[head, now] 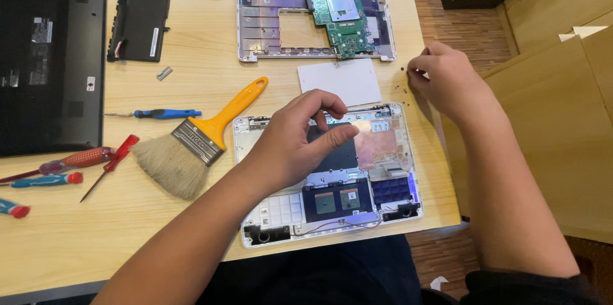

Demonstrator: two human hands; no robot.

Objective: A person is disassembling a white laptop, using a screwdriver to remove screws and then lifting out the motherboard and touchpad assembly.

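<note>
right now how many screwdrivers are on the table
5, all left of the brush: a blue one above it, a thin red one, a red-handled one, a blue-and-red one, and one cut off by the frame. More may lie out of view.

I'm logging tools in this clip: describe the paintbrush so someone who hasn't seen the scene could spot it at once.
On the light wooden table, look just left of the opened white laptop shell under the left hand. The paintbrush lies there diagonally, pale bristles toward the screwdrivers, handle pointing up and right. Its wide bristle head, metal band and orange-yellow handle set it apart from those thin red and blue tools.
</note>
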